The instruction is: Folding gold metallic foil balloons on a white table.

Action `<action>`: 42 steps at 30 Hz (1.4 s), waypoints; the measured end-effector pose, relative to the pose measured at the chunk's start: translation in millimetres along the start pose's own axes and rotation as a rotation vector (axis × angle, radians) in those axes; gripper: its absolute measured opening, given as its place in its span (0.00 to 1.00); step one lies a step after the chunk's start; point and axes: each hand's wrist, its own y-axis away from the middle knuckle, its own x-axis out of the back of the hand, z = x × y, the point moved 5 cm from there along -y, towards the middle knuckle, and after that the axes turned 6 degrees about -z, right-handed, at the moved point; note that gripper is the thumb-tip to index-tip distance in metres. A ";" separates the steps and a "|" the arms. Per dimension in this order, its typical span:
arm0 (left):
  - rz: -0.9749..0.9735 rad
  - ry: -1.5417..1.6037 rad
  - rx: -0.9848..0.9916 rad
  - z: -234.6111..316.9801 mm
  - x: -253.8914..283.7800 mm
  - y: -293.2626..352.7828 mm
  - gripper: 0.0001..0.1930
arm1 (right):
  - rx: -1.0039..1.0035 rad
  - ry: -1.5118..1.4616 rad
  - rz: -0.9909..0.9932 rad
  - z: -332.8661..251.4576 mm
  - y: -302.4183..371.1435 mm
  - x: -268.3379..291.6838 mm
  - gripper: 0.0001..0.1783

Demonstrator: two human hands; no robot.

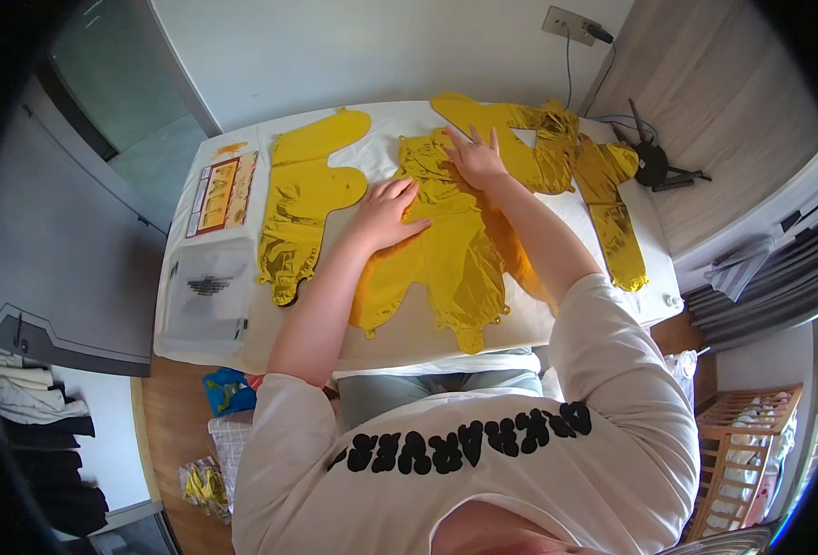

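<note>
Several flat, uninflated gold foil balloons lie spread over a table with a white cloth. My left hand [386, 217] rests flat on the left edge of the middle foil balloon [460, 245], thumb stretched out to the side. Farther up, my right hand [476, 162] lies with fingers spread on the top right part of the same balloon. Another foil balloon [289, 213] is at the left, its surface creased. At the back right a further foil balloon [548, 153] reaches toward a narrow gold strip-shaped piece [613, 222]. Orange foil shows beneath the middle one.
On the table's left are a printed orange-and-red card package [222, 199] and a clear plastic bag [207, 301]. A black router [654, 162] with cables stands at the right back corner. A wooden crib [737, 453] is at lower right; a bag of gold pieces [204, 486] sits on the floor.
</note>
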 end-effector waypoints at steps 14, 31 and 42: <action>-0.027 -0.026 -0.023 9.3 -2.7 -9.6 0.45 | -0.258 -0.549 -0.026 117.4 121.8 29.3 0.22; -0.043 -0.034 0.012 5.4 -5.2 -10.8 0.44 | -0.381 -0.799 -0.591 103.6 202.0 42.6 0.18; -0.056 -0.027 0.028 2.5 -4.7 -8.0 0.44 | -0.339 -0.637 -0.361 97.3 207.0 41.3 0.21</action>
